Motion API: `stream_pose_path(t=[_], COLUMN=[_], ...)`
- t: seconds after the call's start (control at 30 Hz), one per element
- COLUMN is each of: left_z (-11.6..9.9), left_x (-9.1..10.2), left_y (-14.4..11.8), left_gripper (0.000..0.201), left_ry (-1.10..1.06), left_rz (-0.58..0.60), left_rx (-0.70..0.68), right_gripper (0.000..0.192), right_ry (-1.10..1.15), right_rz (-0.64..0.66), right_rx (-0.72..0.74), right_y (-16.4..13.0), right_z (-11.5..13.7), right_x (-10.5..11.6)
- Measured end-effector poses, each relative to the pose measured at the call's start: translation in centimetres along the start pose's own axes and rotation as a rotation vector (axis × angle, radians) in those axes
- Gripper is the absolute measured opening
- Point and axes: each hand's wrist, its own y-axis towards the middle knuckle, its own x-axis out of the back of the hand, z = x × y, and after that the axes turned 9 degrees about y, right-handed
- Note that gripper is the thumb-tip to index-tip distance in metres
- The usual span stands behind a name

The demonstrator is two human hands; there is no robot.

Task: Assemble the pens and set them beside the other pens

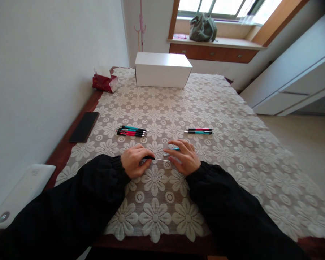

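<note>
My left hand (135, 160) is closed on a black pen part (148, 157), from which a thin white refill (161, 160) sticks out to the right. Facing it, my right hand (185, 156) has its fingers curved and partly spread around a blue pen barrel (175, 148). Its thumb tip lies close to the refill's free end; whether they touch I cannot tell. Ahead of my left hand lies a bunch of several pens (131, 131) in teal, red and black. Beyond my right hand are a red pen (199, 129) and a blue pen (198, 132), side by side.
A lace tablecloth (219, 187) covers the table. At the left edge lies a black phone (84, 127), with a red tissue pack (105, 83) farther back. A long white box (162, 70) stands at the far end. A white device (24, 195) is at the near left.
</note>
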Motion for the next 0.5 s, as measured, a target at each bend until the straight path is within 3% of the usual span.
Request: stream_pose_path(t=[0.17, 0.5], left_z=[0.17, 0.65], left_x=[-0.29, -0.77], left_y=[-0.06, -0.18], left_gripper=[0.012, 0.011], left_ry=[0.011, 0.04], left_rz=[0.002, -0.019], left_rx=[0.032, 0.096], right_gripper=[0.012, 0.006], right_ry=[0.009, 0.054], right_rz=[0.008, -0.026], right_rx=[0.01, -0.004], right_y=[0.23, 0.35], right_z=[0.19, 0.39], right_x=[-0.09, 0.23])
